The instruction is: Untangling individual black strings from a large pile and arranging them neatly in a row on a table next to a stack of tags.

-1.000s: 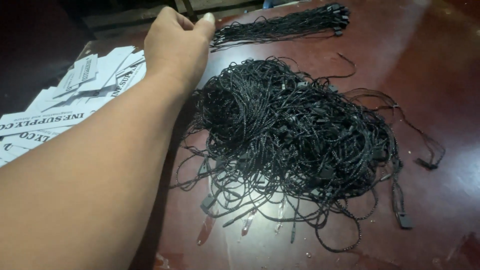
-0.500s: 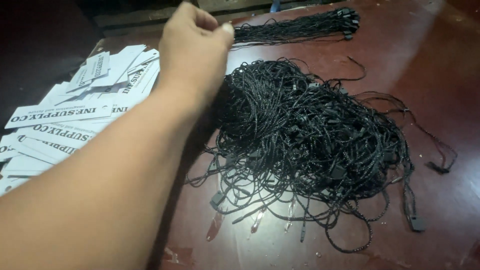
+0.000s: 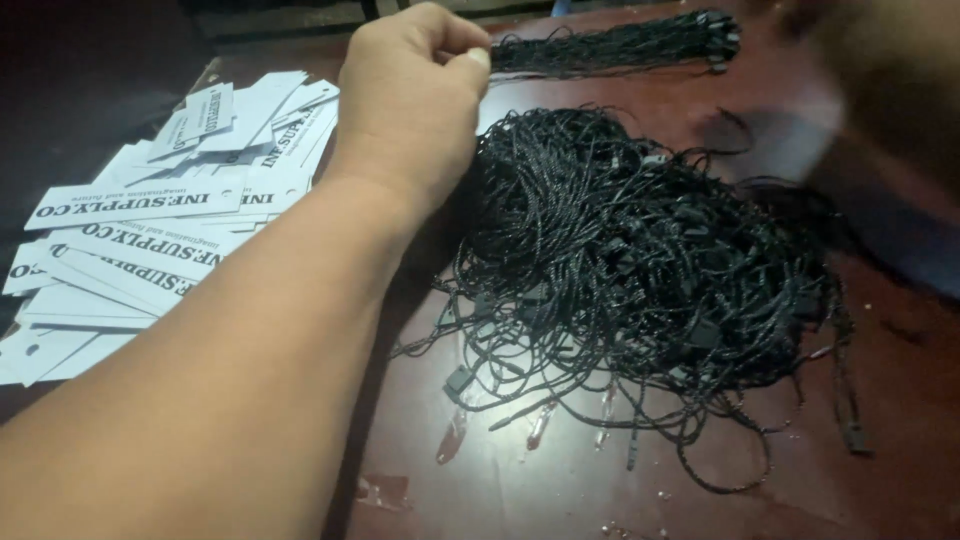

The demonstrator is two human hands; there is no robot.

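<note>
— What are the fingers (image 3: 470,55) of the left hand (image 3: 415,100) doing?

— They're curled narrow, thumb against forefinger; whether a cord is pinched between them I cannot tell. The tangled heap of black cords (image 3: 640,260) lies just below and to their right.

— And beyond them?

— A straightened bundle of cords (image 3: 620,45) runs left to right just past the fingertips. White paper tags (image 3: 170,230) fan out to the left on the dark red surface (image 3: 560,490). The right hand (image 3: 880,90) is a blur, farther off.
</note>
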